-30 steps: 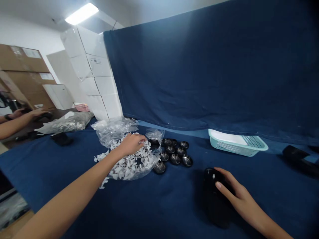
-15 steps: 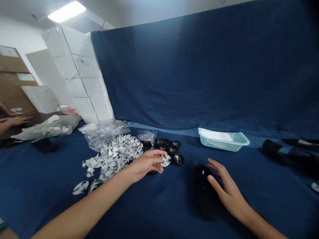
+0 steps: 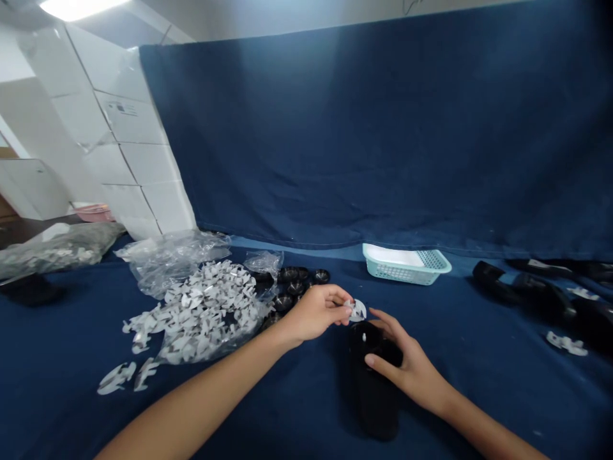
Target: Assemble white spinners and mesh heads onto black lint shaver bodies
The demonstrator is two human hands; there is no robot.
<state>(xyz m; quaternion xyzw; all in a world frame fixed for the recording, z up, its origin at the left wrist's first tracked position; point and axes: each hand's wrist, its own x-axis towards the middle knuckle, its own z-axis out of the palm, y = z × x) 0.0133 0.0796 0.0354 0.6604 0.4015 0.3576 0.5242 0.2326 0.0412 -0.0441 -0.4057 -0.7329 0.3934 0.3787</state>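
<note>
My left hand (image 3: 323,313) pinches a small white plastic disc with cut-outs (image 3: 357,311) between thumb and fingers. The disc hangs just above the far end of a long black plastic part (image 3: 376,402), which lies on the blue cloth and has a small white peg (image 3: 364,337) near that end. My right hand (image 3: 407,361) is at the right of the black part, with its thumb and fingers spread around the far end. Whether they press on it, I cannot tell.
A heap of similar white pieces (image 3: 211,313) lies at left on a clear plastic bag (image 3: 172,259). Several round black cups (image 3: 283,302) stand behind my left hand. Farther back is a light green basket (image 3: 407,275); more black parts (image 3: 541,294) and loose white pieces (image 3: 566,343) lie at right.
My left hand has carried the white disc right, from beside the black cups to the black part's far end. My right hand stays by that part. The view has turned slightly right.
</note>
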